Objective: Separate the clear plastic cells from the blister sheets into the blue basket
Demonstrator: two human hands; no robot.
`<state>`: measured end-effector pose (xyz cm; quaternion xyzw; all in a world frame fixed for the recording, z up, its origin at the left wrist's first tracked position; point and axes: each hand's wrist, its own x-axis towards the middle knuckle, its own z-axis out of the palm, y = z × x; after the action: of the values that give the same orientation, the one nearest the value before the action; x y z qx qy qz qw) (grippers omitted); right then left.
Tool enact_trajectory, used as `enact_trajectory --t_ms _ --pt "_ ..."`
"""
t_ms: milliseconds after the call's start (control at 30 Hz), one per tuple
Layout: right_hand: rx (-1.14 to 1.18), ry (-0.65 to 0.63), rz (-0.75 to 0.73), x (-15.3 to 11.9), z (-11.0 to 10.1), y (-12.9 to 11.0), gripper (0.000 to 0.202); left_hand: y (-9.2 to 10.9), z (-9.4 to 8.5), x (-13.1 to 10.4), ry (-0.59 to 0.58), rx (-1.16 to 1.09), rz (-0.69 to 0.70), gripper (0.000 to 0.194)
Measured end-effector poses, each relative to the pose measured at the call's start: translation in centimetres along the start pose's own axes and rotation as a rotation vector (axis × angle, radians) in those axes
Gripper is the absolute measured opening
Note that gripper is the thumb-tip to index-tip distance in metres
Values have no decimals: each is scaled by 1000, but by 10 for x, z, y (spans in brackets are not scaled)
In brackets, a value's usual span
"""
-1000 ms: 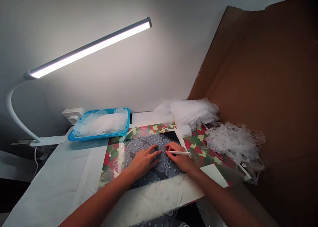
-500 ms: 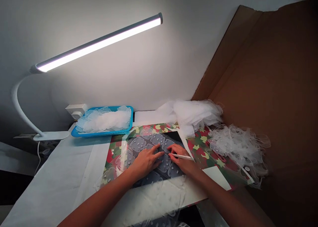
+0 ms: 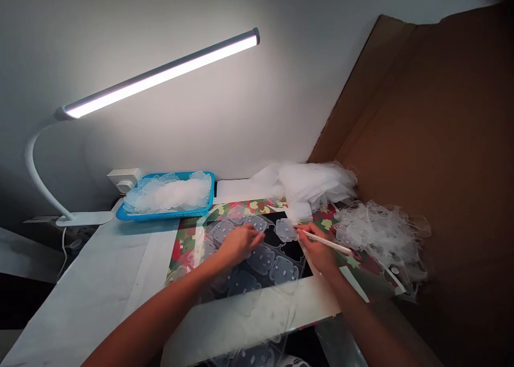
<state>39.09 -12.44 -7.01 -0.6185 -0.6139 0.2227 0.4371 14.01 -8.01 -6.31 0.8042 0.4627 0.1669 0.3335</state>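
In the head view, a clear plastic sheet (image 3: 261,260) with several frosted, rounded cut-out shapes lies on a black backing. Over its middle is my left hand (image 3: 240,243), its fingers loosely bent and apart, with nothing seen in them. My right hand (image 3: 319,246), to the right, is closed around a slim white pen-like tool (image 3: 329,242). At its fingertips, by the tool's tip, is a loose translucent piece (image 3: 286,230); whether the fingers or the tip hold it I cannot tell. Black gaps show in the sheet just below that piece.
A blue tray (image 3: 160,215) heaped with translucent pieces stands at the back left. White film sheets (image 3: 317,182) and a tangle of clear scraps (image 3: 381,238) lie at the right, beside a tall cardboard panel (image 3: 433,126). A lit lamp (image 3: 164,75) hangs overhead.
A translucent piece has come away from the sheet to the upper right, along with my right hand. My left hand has drawn back slightly, its fingers now more bent.
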Motion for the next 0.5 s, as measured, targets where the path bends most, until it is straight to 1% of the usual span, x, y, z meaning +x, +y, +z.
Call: enact_trajectory --t_ms 67,100,133,200,267,333,433,500 --pt "44 -110 -35 -7 6 -14 26 8 -1 23 -32 -90 -78 60" --pt "67 -167 -42 -8 9 -19 25 11 0 33 -53 -106 -92 63" --pt "103 -218 -37 -7 12 -23 25 13 2 41 -70 -107 -89 62" --pt "222 -270 19 3 14 -25 27 13 7 50 -71 -100 -87 46" --pt "357 -274 122 18 14 -20 29 10 13 51 -28 -67 -77 27" --pt "427 -320 214 35 15 -13 31 8 18 47 29 -26 -61 15" --pt "393 -433 262 53 20 -5 34 7 23 40 92 31 -47 20" --pt "351 -458 259 59 26 -4 35 9 25 36 121 63 -45 20"
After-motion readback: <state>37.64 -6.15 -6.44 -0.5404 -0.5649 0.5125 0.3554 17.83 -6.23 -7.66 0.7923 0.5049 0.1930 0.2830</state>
